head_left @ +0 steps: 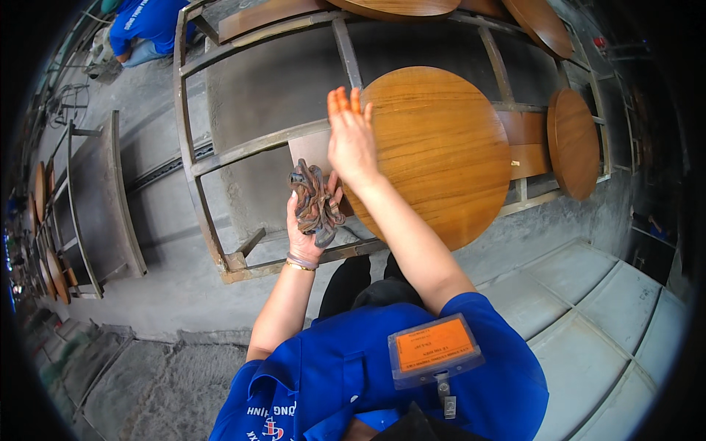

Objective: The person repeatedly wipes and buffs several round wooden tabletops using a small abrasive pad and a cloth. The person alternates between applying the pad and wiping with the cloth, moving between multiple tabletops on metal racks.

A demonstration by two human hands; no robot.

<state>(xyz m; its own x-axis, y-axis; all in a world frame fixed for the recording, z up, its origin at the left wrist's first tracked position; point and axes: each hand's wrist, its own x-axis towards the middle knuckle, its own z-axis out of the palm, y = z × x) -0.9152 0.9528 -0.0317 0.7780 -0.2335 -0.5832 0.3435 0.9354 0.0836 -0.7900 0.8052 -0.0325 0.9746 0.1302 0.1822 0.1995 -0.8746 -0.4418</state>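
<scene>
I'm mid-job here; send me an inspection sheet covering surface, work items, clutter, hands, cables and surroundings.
Surface: grey-brown open metal frame, with bare gaps between its bars.
Work items: large round brown wooden disc, lying over the frame; crumpled brown-grey stained cloth.
Clutter: smaller round brown wooden disc at the frame's right side.
Hands: left hand holds the cloth; right hand is open by the large disc's left edge, fingertips orange-stained, contact unclear.
Cables: thin dark tangle at far left; cannot tell whether it is cable.
Surroundings: grey concrete floor; another person in a blue shirt, upper left.
</scene>
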